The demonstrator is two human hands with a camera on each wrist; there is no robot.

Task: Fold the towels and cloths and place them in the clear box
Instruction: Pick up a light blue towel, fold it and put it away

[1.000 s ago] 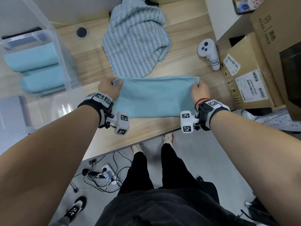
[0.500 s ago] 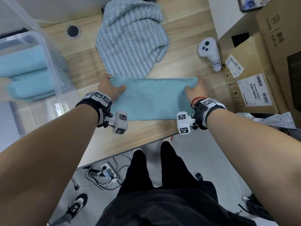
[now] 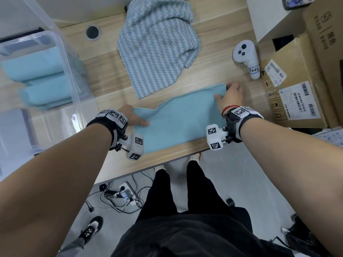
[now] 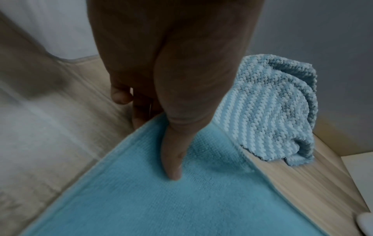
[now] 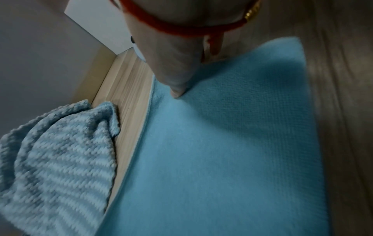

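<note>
A plain blue cloth (image 3: pixel 178 119), folded into a long strip, lies askew near the table's front edge. My left hand (image 3: pixel 136 119) pinches its left end. In the left wrist view the thumb (image 4: pixel 173 159) presses on top of the blue cloth (image 4: pixel 181 199) and the fingers (image 4: pixel 139 115) curl under its edge. My right hand (image 3: pixel 227 91) grips the far right corner, thumb (image 5: pixel 177 89) on the blue cloth (image 5: pixel 222 151); its fingers are hidden. A crumpled blue-and-white striped towel (image 3: pixel 157 49) lies behind. The clear box (image 3: pixel 70 58) at the left holds folded blue towels (image 3: pixel 37 78).
A white controller (image 3: pixel 246 58) lies right of the striped towel. Cardboard boxes (image 3: pixel 297 86) stand along the table's right side. A cable hole (image 3: pixel 92 32) sits at the back left. The table's front edge (image 3: pixel 148 169) runs just below the cloth.
The right hand has carried the cloth's right end farther back, and the left hand has shifted nearer. The strip now lies skewed with a ripple in its far edge.
</note>
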